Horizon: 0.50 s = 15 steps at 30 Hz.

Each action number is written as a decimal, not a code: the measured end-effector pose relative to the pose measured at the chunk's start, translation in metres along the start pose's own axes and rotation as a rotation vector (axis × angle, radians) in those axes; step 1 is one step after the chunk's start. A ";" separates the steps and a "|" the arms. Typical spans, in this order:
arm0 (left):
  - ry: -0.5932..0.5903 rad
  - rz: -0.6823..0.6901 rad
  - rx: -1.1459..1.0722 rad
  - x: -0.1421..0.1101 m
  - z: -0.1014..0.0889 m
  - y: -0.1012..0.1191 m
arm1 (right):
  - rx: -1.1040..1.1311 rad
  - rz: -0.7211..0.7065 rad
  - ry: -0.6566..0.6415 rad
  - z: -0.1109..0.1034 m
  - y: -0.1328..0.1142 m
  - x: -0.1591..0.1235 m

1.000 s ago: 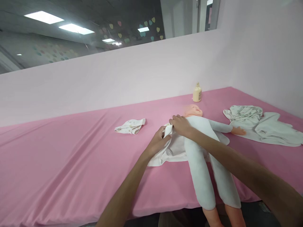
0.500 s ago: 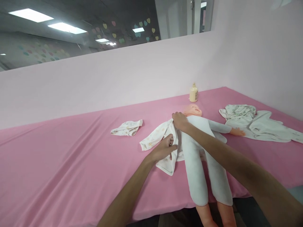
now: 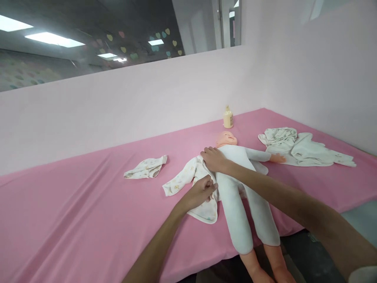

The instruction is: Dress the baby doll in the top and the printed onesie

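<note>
A baby doll [image 3: 235, 212] with a white cloth body lies on its back, its pink head [image 3: 226, 138] away from me and its feet over the near edge. Beside the doll's left-hand side in view, a white printed baby shirt [image 3: 183, 177] is spread with one sleeve stretched leftward. My left hand [image 3: 199, 193] is closed on the shirt's front edge, fingers curled. At the doll's shoulder my right hand [image 3: 214, 159] is bent over the upper part of the shirt; its fingertips are partly hidden. The doll's arm on that side is not visible.
A pink sheet [image 3: 73, 200] covers the table. A small printed white cloth [image 3: 147, 168] lies to the left. Behind the doll's head stands a cream pump bottle [image 3: 227, 118]. Crumpled white baby clothes [image 3: 309, 149] lie at the right, near the doll's outstretched hand. A wall [image 3: 147, 102] borders the back.
The view has turned slightly right. My right hand has settled lower and flatter over the shirt at the doll's shoulder. The shirt's front, at my left hand, now lies closer against the doll.
</note>
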<state>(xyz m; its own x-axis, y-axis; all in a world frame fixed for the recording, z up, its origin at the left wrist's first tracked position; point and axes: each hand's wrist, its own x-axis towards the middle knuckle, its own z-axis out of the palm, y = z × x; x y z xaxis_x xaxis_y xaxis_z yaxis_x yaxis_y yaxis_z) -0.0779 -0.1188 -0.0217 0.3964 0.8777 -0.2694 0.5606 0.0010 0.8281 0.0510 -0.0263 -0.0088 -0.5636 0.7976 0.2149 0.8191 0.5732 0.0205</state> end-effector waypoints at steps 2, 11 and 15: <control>-0.014 -0.008 0.012 -0.001 0.002 0.001 | 0.040 -0.005 0.041 -0.004 0.003 -0.017; 0.359 0.182 0.285 -0.006 0.012 0.023 | -0.009 0.525 0.423 0.014 0.112 -0.109; 0.331 0.328 0.459 0.009 0.026 0.055 | -0.084 0.646 0.201 0.034 0.141 -0.128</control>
<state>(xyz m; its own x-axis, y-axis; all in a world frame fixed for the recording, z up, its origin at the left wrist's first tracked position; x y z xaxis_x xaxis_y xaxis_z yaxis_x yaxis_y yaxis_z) -0.0248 -0.1231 0.0084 0.3962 0.8987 0.1878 0.7311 -0.4326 0.5276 0.2353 -0.0409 -0.0662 0.0654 0.9199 0.3867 0.9946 -0.0291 -0.0992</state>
